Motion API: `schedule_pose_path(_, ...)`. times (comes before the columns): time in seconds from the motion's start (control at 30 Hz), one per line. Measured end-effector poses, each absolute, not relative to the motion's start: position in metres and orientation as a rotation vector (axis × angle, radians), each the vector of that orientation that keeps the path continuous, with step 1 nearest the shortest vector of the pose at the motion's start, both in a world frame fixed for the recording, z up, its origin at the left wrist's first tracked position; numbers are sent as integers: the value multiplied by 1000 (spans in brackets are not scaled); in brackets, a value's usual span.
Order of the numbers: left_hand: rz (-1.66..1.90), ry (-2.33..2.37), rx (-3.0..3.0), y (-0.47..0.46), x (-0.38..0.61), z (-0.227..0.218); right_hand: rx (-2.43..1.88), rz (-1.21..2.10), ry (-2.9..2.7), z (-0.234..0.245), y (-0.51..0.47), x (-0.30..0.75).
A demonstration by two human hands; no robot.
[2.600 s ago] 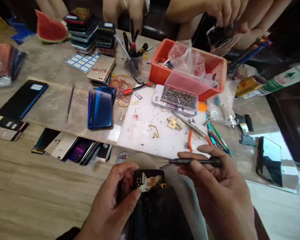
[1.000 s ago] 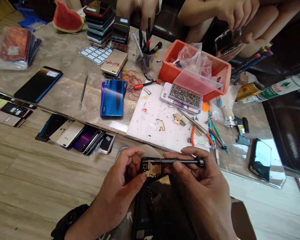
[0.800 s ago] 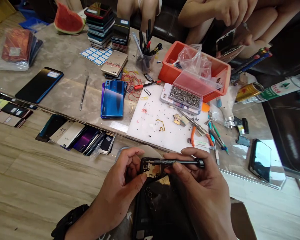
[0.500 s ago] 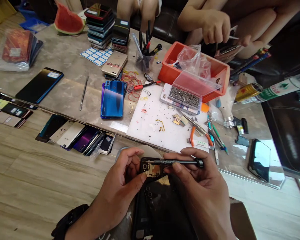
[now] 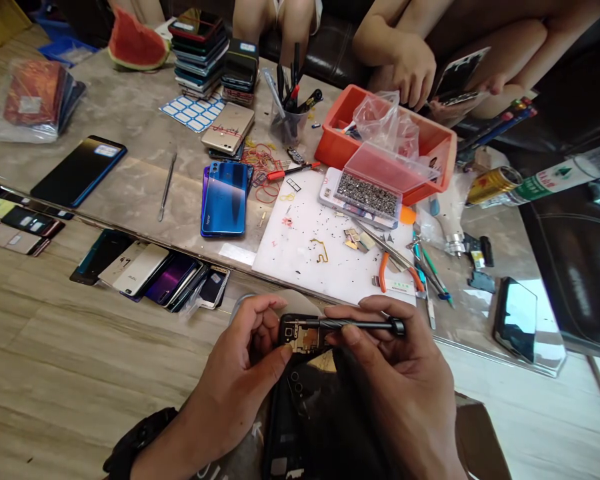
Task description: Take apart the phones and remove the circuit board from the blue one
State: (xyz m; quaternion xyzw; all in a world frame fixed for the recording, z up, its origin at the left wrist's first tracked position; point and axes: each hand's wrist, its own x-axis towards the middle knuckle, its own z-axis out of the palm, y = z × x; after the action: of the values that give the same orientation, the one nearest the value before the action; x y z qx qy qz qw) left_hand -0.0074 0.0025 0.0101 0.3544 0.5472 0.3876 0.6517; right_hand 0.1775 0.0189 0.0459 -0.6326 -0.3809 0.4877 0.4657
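Note:
My left hand [image 5: 240,380] grips the top left corner of an opened black phone [image 5: 305,400], thumb on its edge. The phone's back is off and a circuit board [image 5: 305,339] shows at its top end. My right hand [image 5: 400,393] pinches a thin black screwdriver [image 5: 360,325] that lies nearly level, its tip on the board near the upper left corner. A dark watch strap [image 5: 135,443] is on my left wrist.
Ahead lie a white work mat [image 5: 325,260] with loose screws and parts, orange pliers [image 5: 383,277], a clear screw box [image 5: 367,193], an orange tray [image 5: 443,150], a blue phone [image 5: 225,198], rows of phones [image 5: 145,270] and a tool cup [image 5: 287,123]. Another person's hands [image 5: 410,67] hold a phone across the table.
My hands and the screwdriver have stayed almost still on the phone over the last second. Across the table the other person's hand has dropped lower toward the orange tray.

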Motion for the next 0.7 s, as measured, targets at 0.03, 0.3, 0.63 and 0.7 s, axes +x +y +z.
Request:
schedule_pose_path(0.03, 879, 1238, 803, 2, -7, 10, -1554, 1192, -941, 47, 19, 177)
schedule_pose_path(0.3, 882, 1225, 794, 3, -7, 11, -1578, 1125, -985, 50, 19, 173)
schedule_pose_path(0.63, 932, 1243, 838, 7, -5, 13, -1516, 565, -1937, 76, 22, 176)
schedule_pose_path(0.7, 936, 1253, 841, 7, -4, 13, -1432, 477, -2178, 83, 25, 175)
